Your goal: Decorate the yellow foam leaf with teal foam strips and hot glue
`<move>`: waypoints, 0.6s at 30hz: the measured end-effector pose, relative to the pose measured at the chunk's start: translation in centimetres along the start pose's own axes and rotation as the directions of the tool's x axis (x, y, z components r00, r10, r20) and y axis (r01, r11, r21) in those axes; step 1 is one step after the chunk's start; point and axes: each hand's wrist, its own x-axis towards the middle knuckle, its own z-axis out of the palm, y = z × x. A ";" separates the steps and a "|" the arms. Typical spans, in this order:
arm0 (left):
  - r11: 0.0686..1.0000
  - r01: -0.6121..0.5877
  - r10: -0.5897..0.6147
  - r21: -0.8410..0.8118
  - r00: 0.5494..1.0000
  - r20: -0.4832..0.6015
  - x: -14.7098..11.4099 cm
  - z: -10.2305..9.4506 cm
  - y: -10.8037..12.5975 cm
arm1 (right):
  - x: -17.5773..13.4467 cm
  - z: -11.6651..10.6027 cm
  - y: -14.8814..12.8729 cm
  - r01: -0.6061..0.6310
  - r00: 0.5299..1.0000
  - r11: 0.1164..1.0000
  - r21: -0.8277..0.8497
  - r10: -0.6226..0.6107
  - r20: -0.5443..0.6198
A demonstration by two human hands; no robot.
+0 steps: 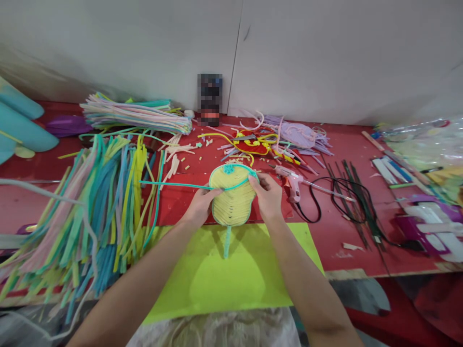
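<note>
Lime-green sheet material (pixel 231 289) is laid flat along the near edge of the red surface (pixel 336 250). Above its far part, a yellow, ribbed, fan-shaped piece with teal edging (pixel 231 207) is held between both hands, its short teal stalk (pixel 227 243) pointed nearward. The piece is pinched at its left edge by the left hand (pixel 201 205) and at its upper right edge by the right hand (pixel 268 193), thumbs in front; how the other fingers are set behind cannot be told. A long, thin teal fuzzy stem (pixel 173 184) is stretched leftward across its front from the right thumb. To the left, loose multicoloured fuzzy stems (pixel 104 183) are heaped; to the right, a pink glue gun (pixel 293 185) is laid beside a looped black cable (pixel 314 207). Farther off, a pale, multicoloured stem bundle (pixel 137 115) and a lilac fuzzy oval piece (pixel 298 134) are seen before a grey-white wall (pixel 325 58).
</note>
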 end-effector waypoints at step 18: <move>0.939 -0.225 0.215 0.261 0.974 0.065 0.6 -0.7 -1.0 | 0.0 0.0 0.1 -0.014 1.000 0.997 0.074 0.014 -0.002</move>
